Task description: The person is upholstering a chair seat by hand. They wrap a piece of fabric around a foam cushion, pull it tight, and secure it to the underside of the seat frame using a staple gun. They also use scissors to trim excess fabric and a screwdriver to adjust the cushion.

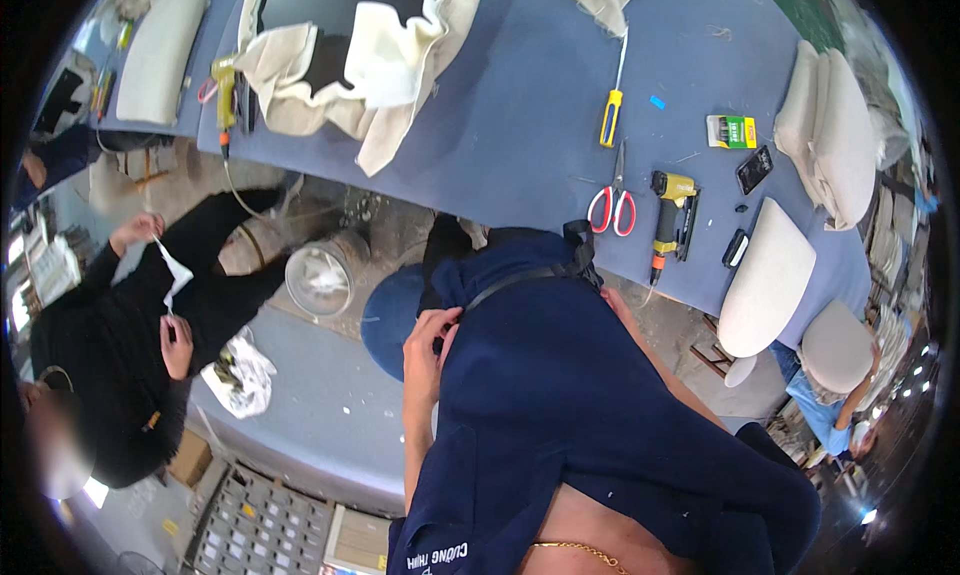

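Note:
My left hand [430, 343] is at the left side of my waist, its fingers curled in at the end of a black belt [520, 281] worn over my navy top. What exactly lies between those fingers is hidden. My right hand [616, 303] is at the other side of my waist, mostly covered by the top, so its fingers barely show. On the table [500, 155] in front of me lie red-and-white handled scissors [614, 200] and a yellow-and-black staple gun [672, 220]. A yellow-handled screwdriver [611, 115] lies farther back.
Pale padded panels [768, 280] lie at the right. Beige fabric on a black panel [340, 35] covers the far left, near another staple gun [224, 85]. A phone [755, 170] and small box [731, 131] lie right. A co-worker [110, 345] sits left, holding white material, beside a bucket [322, 280].

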